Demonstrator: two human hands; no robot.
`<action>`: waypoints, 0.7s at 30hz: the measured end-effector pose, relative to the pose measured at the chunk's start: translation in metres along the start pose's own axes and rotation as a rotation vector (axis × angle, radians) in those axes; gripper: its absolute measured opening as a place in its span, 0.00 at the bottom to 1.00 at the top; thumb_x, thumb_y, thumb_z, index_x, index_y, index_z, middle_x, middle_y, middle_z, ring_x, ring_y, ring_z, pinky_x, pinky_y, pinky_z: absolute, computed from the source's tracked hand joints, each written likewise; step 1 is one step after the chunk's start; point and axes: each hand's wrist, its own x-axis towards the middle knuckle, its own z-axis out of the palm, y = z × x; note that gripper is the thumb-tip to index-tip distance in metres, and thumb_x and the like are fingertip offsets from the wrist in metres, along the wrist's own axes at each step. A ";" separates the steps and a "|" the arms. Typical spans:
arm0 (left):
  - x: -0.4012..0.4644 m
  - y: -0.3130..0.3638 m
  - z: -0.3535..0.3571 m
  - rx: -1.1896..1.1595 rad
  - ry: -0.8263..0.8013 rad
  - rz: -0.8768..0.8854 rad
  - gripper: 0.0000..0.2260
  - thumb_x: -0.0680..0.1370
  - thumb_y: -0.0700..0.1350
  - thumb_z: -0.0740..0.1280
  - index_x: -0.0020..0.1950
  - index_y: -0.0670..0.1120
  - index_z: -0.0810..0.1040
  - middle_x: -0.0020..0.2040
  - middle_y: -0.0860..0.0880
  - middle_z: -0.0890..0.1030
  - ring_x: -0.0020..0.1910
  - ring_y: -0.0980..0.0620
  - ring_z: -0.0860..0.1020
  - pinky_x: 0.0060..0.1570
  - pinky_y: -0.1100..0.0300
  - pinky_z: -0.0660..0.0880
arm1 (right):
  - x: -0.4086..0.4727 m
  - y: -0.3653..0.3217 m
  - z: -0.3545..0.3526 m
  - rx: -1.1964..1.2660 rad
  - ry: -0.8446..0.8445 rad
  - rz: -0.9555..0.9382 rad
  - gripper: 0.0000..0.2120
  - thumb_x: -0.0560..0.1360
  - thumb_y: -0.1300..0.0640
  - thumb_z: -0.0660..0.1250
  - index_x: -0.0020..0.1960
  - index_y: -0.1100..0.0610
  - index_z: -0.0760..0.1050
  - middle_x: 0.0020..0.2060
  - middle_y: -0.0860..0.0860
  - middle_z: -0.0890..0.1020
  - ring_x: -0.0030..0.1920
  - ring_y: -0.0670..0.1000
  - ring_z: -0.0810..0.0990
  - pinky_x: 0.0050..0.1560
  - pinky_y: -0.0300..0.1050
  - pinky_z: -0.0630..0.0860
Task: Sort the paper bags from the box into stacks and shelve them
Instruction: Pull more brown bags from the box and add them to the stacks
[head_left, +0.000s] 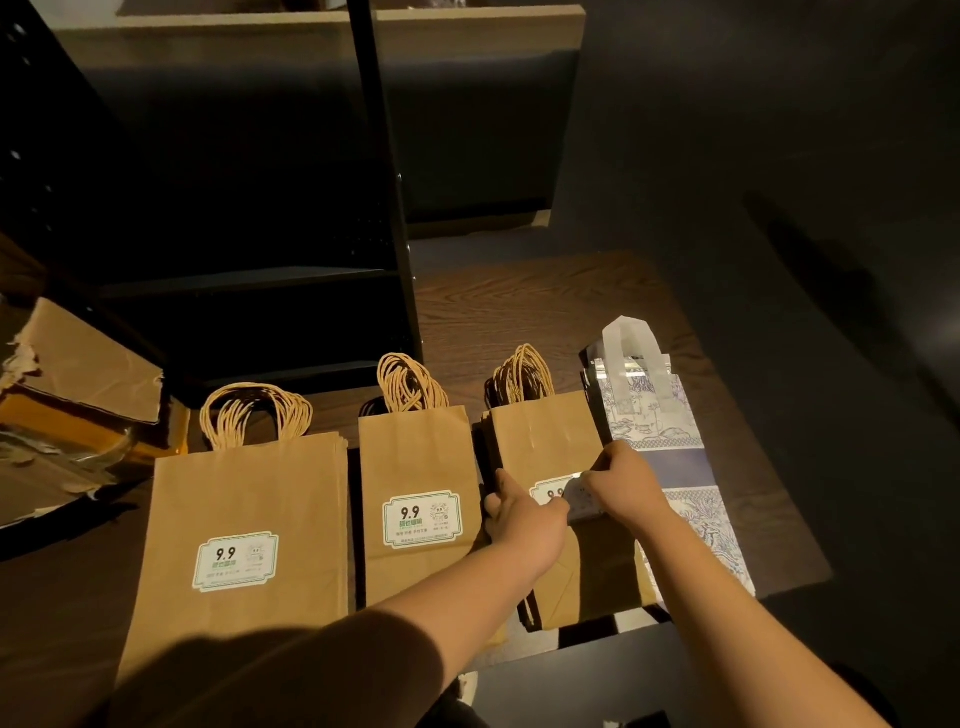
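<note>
Three stacks of brown paper bags lie flat on a dark wooden table (545, 291): a large stack (244, 499) at the left, a middle stack (415, 462) and a right stack (545, 441), each with twisted paper handles and a white "9.9" label. To the right of them lies a stack of blue-and-white patterned bags (670, 431) with white handles. My left hand (519, 512) grips the left edge of the right brown stack. My right hand (623, 480) grips that stack's right edge, fingers curled, beside the patterned bags.
A torn cardboard box (78, 384) sits at the left edge. A black shelving unit (249, 218) with a vertical post (384, 171) stands behind the stacks, its lower shelves dark. The table's right and near edges drop off to a dark floor.
</note>
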 end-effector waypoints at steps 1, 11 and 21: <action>0.001 -0.002 0.000 0.001 0.008 0.000 0.39 0.79 0.51 0.64 0.80 0.49 0.41 0.74 0.44 0.58 0.68 0.42 0.66 0.66 0.50 0.68 | 0.000 0.000 0.001 -0.001 -0.004 0.001 0.07 0.73 0.61 0.67 0.48 0.60 0.70 0.39 0.52 0.74 0.41 0.51 0.74 0.34 0.43 0.68; 0.009 0.011 -0.002 -0.111 0.033 0.001 0.39 0.79 0.48 0.64 0.80 0.50 0.40 0.79 0.46 0.52 0.75 0.42 0.60 0.70 0.48 0.67 | 0.001 -0.001 0.016 0.121 -0.017 0.059 0.09 0.72 0.62 0.67 0.49 0.65 0.72 0.40 0.57 0.76 0.40 0.55 0.75 0.37 0.46 0.70; 0.017 0.013 -0.010 -0.365 -0.026 -0.073 0.34 0.79 0.44 0.61 0.80 0.51 0.46 0.73 0.45 0.67 0.65 0.41 0.71 0.58 0.50 0.71 | 0.001 -0.005 0.022 0.385 -0.065 0.162 0.19 0.75 0.61 0.66 0.63 0.61 0.67 0.42 0.50 0.74 0.40 0.47 0.74 0.32 0.40 0.68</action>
